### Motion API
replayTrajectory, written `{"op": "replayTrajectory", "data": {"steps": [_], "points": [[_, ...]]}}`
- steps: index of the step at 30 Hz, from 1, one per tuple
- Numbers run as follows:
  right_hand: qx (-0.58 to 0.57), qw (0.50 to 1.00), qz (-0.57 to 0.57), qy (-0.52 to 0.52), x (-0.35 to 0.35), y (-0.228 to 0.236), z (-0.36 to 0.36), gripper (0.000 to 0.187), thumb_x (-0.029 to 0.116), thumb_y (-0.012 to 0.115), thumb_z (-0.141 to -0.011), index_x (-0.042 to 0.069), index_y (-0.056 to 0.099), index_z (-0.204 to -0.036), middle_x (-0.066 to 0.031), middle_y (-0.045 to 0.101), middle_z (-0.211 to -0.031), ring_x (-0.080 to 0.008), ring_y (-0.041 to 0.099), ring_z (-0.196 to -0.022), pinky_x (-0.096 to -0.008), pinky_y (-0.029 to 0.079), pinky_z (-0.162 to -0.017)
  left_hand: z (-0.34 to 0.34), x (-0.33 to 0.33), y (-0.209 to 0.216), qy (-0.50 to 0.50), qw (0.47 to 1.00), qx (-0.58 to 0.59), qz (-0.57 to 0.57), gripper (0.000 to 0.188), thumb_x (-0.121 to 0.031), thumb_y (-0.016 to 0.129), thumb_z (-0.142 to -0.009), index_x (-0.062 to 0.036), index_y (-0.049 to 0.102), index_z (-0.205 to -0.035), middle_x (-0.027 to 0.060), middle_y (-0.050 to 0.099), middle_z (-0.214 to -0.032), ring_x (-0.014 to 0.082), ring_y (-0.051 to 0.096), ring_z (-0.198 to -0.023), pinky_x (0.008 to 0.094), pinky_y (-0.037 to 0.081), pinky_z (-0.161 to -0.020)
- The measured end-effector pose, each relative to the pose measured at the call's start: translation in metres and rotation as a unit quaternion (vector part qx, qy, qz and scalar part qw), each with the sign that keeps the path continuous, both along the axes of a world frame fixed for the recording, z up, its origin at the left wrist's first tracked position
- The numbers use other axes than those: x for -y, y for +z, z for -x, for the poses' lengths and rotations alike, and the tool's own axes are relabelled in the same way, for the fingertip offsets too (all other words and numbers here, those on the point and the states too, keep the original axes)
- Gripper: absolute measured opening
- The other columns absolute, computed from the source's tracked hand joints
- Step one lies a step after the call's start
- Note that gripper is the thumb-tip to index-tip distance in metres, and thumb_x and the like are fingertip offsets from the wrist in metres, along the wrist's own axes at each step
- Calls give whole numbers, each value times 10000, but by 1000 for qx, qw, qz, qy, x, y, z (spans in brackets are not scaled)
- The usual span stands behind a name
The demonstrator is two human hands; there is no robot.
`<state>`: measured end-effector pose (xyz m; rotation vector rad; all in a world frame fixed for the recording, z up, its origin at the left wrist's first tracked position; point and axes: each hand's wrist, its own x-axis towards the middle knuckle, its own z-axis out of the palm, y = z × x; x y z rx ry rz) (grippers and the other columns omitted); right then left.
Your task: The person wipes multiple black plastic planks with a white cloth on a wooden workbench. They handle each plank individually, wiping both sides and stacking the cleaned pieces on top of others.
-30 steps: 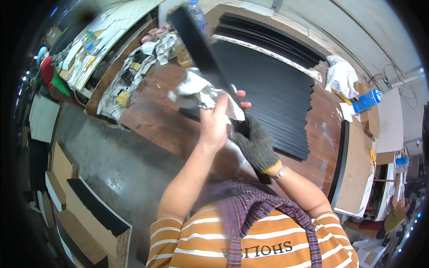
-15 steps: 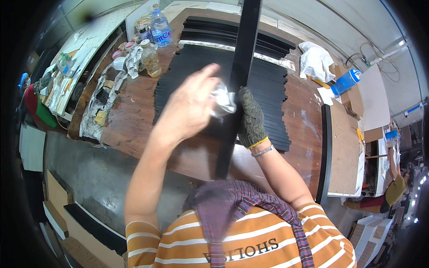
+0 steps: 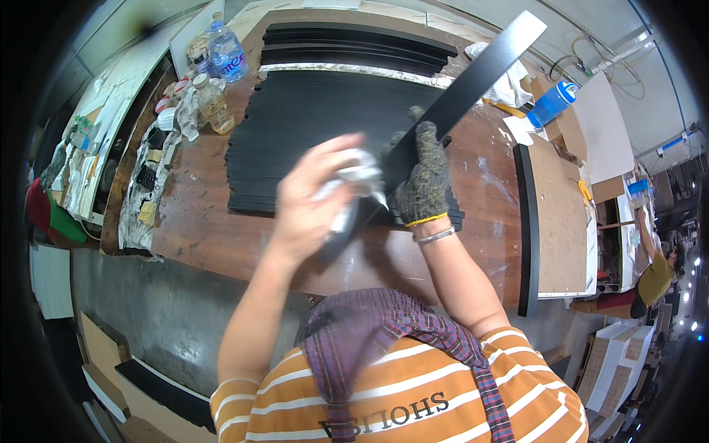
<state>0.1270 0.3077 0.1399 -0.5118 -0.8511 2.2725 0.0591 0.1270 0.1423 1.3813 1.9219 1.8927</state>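
My right hand, in a dark grey knit glove with a yellow cuff, is closed around a long black flat bar. The bar slants from the upper right down toward my body, raised over the table. In my bare left hand is a crumpled white cloth, pressed around the bar's lower part; motion blurs both. Under the bar lies a wide layer of black strips side by side on the brown table.
More black strips lie at the back behind a white strip. Bottles, including a clear plastic bottle, stand at the back left. A blue bottle lies at the right near a white rag. Another black bar rests along the right edge.
The bar has swung from nearly upright in view to slanting, its far end now toward the right. My left hand and the cloth have moved down along it. The view has shifted slightly.
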Motion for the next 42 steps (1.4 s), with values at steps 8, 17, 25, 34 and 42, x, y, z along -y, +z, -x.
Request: {"op": "replayTrajectory", "data": {"steps": [8, 17, 25, 34, 42], "points": [[-49, 995, -56, -71, -55, 38, -29, 377, 374, 653, -992, 71, 630, -1215, -43, 618, -818, -189, 619, -717, -378, 530, -660, -43, 79, -88, 112, 943, 114, 293, 502, 164, 457, -735, 2, 665, -1162, 171, 701, -1185, 284, 687, -1112, 390, 525, -1008], [-149, 985, -56, -63, -23, 31, -5, 356, 314, 647, -991, 26, 599, -1194, -49, 573, -686, -148, 576, -570, -298, 487, -501, -29, -20, 5, -30, 993, -20, 116, 569, -43, 753, -790, 3, 569, -1326, 203, 636, -1273, 307, 671, -1090, 356, 527, -950], [-113, 990, -72, -35, -79, 22, -43, 506, 368, 632, -928, 29, 558, -1297, -57, 618, -830, -172, 583, -667, -354, 491, -594, -25, 59, -28, -5, 964, 225, 144, 326, 86, 618, -868, 24, 674, -1183, 72, 729, -1016, 138, 679, -967, 307, 548, -865], [-184, 979, -28, 81, -53, 8, -3, 479, 434, 576, -1028, 76, 554, -1346, -48, 644, -884, -185, 623, -824, -330, 527, -695, -31, -56, 17, -91, 991, -81, 52, 671, -25, 661, -851, -20, 442, -1486, 223, 412, -1561, 389, 399, -1445, 418, 296, -1205], [-70, 991, -67, 95, -92, 30, -29, 625, 541, 507, -1014, -3, 570, -1316, -50, 634, -887, -190, 650, -753, -331, 562, -646, -4, 74, -79, 109, 962, 235, 86, 329, 107, 546, -854, 60, 661, -1159, 70, 707, -1021, 118, 639, -945, 283, 513, -872]]}}
